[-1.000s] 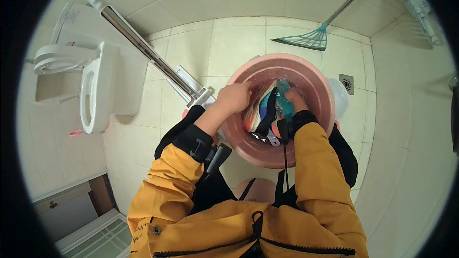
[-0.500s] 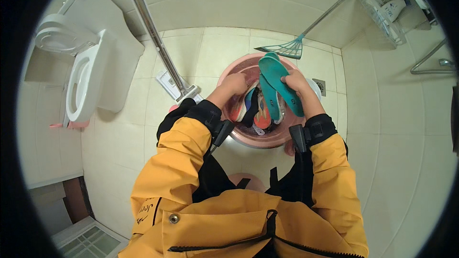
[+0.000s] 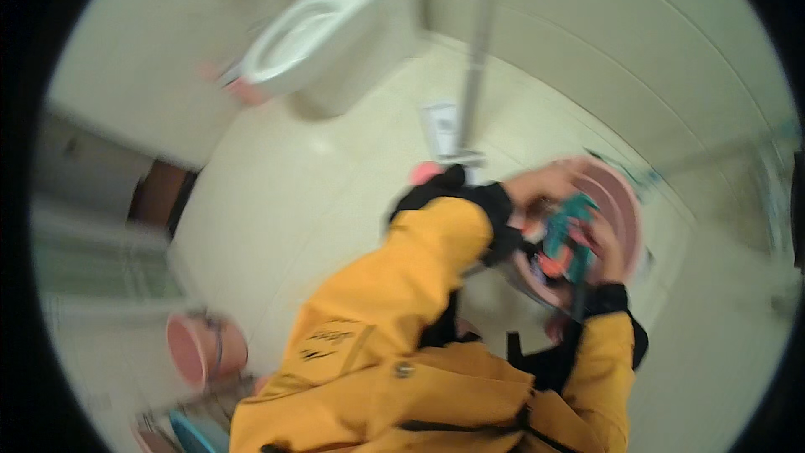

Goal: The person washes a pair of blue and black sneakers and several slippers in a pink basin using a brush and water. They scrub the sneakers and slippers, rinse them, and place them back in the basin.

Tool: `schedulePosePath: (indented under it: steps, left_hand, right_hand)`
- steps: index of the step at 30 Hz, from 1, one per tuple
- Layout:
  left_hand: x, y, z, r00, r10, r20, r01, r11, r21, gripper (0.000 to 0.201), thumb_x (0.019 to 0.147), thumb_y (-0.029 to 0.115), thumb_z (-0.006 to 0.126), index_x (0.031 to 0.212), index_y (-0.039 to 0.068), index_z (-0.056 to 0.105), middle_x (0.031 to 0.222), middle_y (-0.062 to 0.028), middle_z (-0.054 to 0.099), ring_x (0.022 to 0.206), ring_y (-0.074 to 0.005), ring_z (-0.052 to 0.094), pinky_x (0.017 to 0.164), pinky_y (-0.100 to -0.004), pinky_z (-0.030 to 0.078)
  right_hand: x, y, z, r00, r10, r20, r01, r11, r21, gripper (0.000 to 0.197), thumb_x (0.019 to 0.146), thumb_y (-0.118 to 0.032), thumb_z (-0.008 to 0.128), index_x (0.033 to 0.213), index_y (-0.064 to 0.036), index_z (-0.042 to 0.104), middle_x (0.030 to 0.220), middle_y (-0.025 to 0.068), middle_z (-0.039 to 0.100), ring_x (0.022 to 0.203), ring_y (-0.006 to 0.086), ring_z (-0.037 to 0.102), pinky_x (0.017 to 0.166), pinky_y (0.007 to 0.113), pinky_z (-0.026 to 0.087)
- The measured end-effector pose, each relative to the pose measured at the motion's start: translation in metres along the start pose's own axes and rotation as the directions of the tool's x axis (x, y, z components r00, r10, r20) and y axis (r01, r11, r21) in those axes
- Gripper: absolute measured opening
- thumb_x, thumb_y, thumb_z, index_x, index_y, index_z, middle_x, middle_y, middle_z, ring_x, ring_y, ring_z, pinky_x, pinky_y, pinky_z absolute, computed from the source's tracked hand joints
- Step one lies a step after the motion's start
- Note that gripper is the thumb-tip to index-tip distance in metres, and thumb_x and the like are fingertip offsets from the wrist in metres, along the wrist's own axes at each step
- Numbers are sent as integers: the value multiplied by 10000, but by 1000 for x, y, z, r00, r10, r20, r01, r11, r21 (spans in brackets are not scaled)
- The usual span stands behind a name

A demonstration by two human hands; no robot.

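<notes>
In the head view, the whole picture is smeared by motion, so small details are lost. The pink basin (image 3: 631,210) is the landmark, standing on the floor before the person. The step in hand looks like handling soft things over the basin: the right hand (image 3: 607,245) is at the basin's right side, its fingers seemingly curled closed on a teal piece (image 3: 557,236), perhaps a shoe insole. This piece is over the middle of the basin; whether it touches the heap below cannot be told. The left hand (image 3: 549,185) reaches over the basin's left rim, and I cannot tell whether its fingers are spread or gripping anything. The next move, I judge, calls for a sure hold on the teal piece with the right hand, and a steady left hand near the rim.

As for containers, the basin holds an orange piece (image 3: 553,266) and some dark, mixed-colour things, too blurred to name; any water is impossible to make out. Well to the left of the basin and nearer the person, a pink bucket (image 3: 188,351) has its mouth partly in view, its contents unclear. Beyond the basin to the left stands a toilet (image 3: 289,50), its bowl uncovered.
</notes>
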State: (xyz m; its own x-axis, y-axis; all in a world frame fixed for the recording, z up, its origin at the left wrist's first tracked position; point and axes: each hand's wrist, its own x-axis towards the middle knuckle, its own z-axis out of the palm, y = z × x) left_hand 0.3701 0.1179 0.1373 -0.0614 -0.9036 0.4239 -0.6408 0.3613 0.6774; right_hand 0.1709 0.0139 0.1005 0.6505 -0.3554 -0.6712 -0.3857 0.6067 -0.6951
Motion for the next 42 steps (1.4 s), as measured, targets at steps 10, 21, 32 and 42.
schedulePosePath:
  steps: [10, 21, 32, 42]
  left_hand:
    - [-214, 53, -251, 250, -795, -553, 325, 607, -725, 638, 847, 464, 398, 1348, 131, 186, 1389, -79, 204, 1252, -244, 231, 993, -418, 246]
    - [-825, 375, -234, -873, -371, -316, -256, 901, -351, 696, 826, 581, 276, 1372, 212, 54, 1430, -34, 27, 1306, -200, 68, 1009, -488, 105]
    - [-932, 432, -176, -888, 91, -451, 443, 439, -782, 357, 880, 298, 406, 1127, 41, 416, 1092, -82, 471, 997, -221, 451, 862, -342, 363]
    - [-990, 398, -142, -770, 6, -638, 634, -99, -767, 279, 800, 234, 527, 975, 18, 502, 868, -109, 530, 847, -237, 515, 760, -349, 400]
  right_hand:
    - [-21, -54, 77, 893, -385, -232, -200, 122, -972, 784, 645, -338, 644, 1313, -118, 298, 1355, 149, 253, 1233, 353, 231, 949, 471, 261]
    - [-51, -105, 152, 973, -223, -64, 42, 439, -898, 733, 684, -377, 601, 1312, -141, 307, 1385, 133, 191, 1263, 335, 171, 956, 502, 218]
    - [-65, -150, 200, 951, -223, -215, -85, 480, -873, 681, 726, -444, 540, 1307, -162, 323, 1408, 108, 155, 1291, 319, 108, 969, 526, 157]
    - [-122, -142, 142, 944, -280, 177, 310, 559, -769, 549, 798, -460, 449, 1251, -151, 415, 1295, 15, 404, 1242, 195, 274, 984, 378, 179]
